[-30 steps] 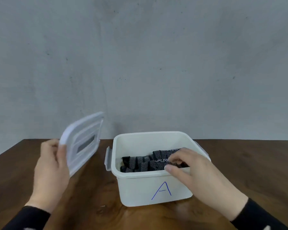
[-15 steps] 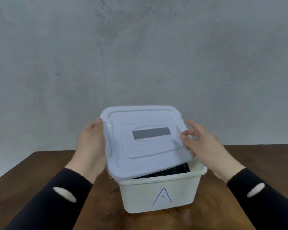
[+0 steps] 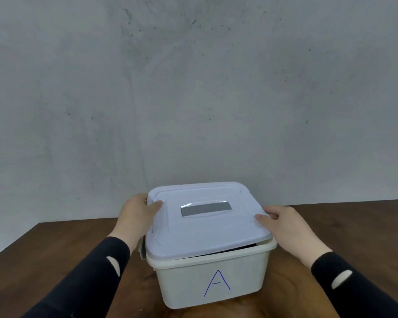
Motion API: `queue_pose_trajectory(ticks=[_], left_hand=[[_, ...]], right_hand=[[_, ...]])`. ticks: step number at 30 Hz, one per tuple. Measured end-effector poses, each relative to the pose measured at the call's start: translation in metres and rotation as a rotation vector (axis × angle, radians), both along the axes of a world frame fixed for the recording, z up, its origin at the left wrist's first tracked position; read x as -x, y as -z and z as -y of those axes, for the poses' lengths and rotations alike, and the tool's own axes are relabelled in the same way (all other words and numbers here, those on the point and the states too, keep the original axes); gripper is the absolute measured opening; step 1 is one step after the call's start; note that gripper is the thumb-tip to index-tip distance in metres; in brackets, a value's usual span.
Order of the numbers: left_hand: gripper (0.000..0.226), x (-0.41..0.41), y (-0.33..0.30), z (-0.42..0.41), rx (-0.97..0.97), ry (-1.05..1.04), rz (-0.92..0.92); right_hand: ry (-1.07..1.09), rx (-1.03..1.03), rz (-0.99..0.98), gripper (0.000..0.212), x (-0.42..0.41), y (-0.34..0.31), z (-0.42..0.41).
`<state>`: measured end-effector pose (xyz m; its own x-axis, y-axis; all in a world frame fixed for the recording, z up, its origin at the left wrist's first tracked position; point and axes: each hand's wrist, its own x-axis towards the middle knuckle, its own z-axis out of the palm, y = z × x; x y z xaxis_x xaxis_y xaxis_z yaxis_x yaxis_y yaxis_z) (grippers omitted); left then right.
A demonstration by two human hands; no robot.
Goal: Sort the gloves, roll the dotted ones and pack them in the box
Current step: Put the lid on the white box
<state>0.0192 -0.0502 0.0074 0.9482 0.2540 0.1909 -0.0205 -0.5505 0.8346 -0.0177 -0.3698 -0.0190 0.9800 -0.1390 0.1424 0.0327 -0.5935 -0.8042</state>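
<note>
Grey wall behind a dark wooden table

A plain grey wall [image 3: 193, 88] fills most of the view, its surface mottled, faintly streaked, and flecked with small dark specks, thickest near the top centre; below it runs a brown wooden table [image 3: 55, 244] with visible grain and a soft sheen; the table's far edge meets the wall, its left edge angling toward the viewer; light is even and diffuse.

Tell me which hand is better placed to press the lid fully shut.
The right hand, probably. It grips the pale plastic lid at the side where a dark gap remains above the white plastic box marked A.
</note>
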Motion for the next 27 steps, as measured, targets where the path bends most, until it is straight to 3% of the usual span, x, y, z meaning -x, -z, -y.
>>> queue_pose_trajectory(ticks=[3,5,8,9,13,15,20,24,27], left_hand=[[0.027,-0.007,0.008,-0.011,-0.180,-0.010,-0.109],[0.031,-0.007,0.017,-0.015,-0.159,0.016,-0.166],[0.028,-0.001,0.021,-0.016,-0.060,0.054,-0.205],[0.025,0.002,0.021,-0.016,-0.045,0.074,-0.211],[0.021,0.008,0.026,-0.017,-0.042,0.176,-0.232],[0.030,0.009,0.028,-0.019,0.001,0.208,-0.232],[0.048,0.006,0.032,-0.020,0.063,0.232,-0.276],[0.060,0.017,0.032,-0.017,0.227,0.188,-0.286],[0.090,0.048,0.046,-0.018,0.423,0.106,-0.341]], right_hand=[[0.009,0.052,-0.001,0.027,-0.004,0.009,-0.002],[0.033,0.093,0.000,0.030,-0.001,0.008,-0.005],[0.067,0.188,-0.024,0.056,0.006,0.008,-0.004],[0.062,0.189,-0.035,0.056,0.007,0.007,-0.003],[0.018,0.074,-0.032,0.022,0.018,-0.002,-0.003],[-0.037,0.009,-0.016,0.024,0.024,-0.002,-0.004],[-0.039,0.106,0.014,0.038,0.023,0.018,0.000],[-0.025,-0.060,-0.011,0.044,0.020,0.023,0.000],[0.010,-0.393,-0.176,0.061,0.020,0.029,0.001]])
